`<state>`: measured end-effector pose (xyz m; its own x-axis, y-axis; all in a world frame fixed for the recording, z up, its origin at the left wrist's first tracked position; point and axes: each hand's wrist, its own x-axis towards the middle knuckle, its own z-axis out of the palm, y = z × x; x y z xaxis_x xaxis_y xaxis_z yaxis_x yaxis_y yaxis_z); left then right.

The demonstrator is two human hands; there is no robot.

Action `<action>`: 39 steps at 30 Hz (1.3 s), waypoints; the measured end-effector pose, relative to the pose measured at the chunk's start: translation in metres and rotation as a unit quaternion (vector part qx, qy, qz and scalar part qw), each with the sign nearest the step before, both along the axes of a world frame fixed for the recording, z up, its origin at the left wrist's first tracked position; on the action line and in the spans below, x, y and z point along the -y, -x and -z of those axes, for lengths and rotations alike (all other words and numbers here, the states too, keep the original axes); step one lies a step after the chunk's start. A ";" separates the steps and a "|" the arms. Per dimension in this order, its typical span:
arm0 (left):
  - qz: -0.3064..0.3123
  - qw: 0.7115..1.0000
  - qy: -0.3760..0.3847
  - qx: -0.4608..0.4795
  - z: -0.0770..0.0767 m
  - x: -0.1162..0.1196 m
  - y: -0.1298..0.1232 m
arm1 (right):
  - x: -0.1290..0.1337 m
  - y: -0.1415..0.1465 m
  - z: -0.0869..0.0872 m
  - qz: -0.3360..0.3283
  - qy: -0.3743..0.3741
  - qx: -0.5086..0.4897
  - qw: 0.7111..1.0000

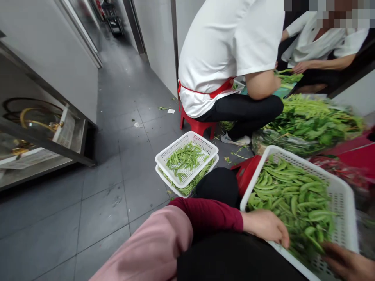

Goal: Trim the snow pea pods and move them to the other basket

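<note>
A white perforated basket full of flat green bean pods stands close at the right. My left hand reaches over its near rim, fingers bent down and held together above the pods. What those fingers hold, if anything, is hidden. At the lower right, my right hand is in the basket, slightly blurred. Its fingertips are closed at the end of one bean pod.
Two stacked white baskets with green pods stand on the grey tiled floor. A co-worker in white sits on a red stool; another person handles greens. Leafy greens are heaped behind. A metal shelf stands left.
</note>
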<state>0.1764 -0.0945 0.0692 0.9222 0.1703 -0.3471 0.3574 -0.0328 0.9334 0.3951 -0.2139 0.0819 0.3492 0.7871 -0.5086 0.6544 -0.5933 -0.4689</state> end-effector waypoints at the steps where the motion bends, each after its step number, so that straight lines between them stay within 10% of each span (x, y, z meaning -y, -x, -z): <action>1: -0.013 1.000 -0.011 0.006 -0.002 -0.001 0.000 | 0.001 0.009 -0.013 0.051 0.009 -0.084 0.995; 5: -0.072 0.996 -0.050 0.035 -0.009 -0.006 -0.001 | -0.006 0.059 -0.045 0.314 -0.095 -0.381 0.864; 8: -0.061 0.993 -0.089 0.056 -0.016 -0.012 -0.008 | -0.019 0.075 -0.042 0.354 -0.158 -0.514 0.765; 11: -0.031 0.982 -0.177 0.065 -0.029 -0.012 -0.014 | -0.022 0.075 -0.036 0.342 -0.204 -0.559 0.727; 16: 0.003 0.940 -0.331 0.084 -0.052 -0.001 -0.017 | -0.012 0.073 -0.037 0.301 -0.256 -0.515 0.760; 23: -0.047 0.965 -0.249 0.073 -0.074 -0.014 -0.030 | -0.004 0.064 -0.034 0.075 -0.348 -0.092 0.930; 31: -0.029 1.000 -0.003 -0.002 -0.092 -0.015 -0.037 | 0.000 0.057 -0.037 -0.060 -0.400 0.083 0.911; 39: -0.048 0.981 -0.186 -0.011 -0.075 0.007 -0.032 | 0.014 0.049 0.003 -0.026 -0.469 0.112 0.875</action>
<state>0.2087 -0.1011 0.1446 0.8889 0.3749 -0.2633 0.3947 -0.3349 0.8556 0.3463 -0.2276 0.0793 0.3087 0.8392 0.4477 0.8071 0.0179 -0.5901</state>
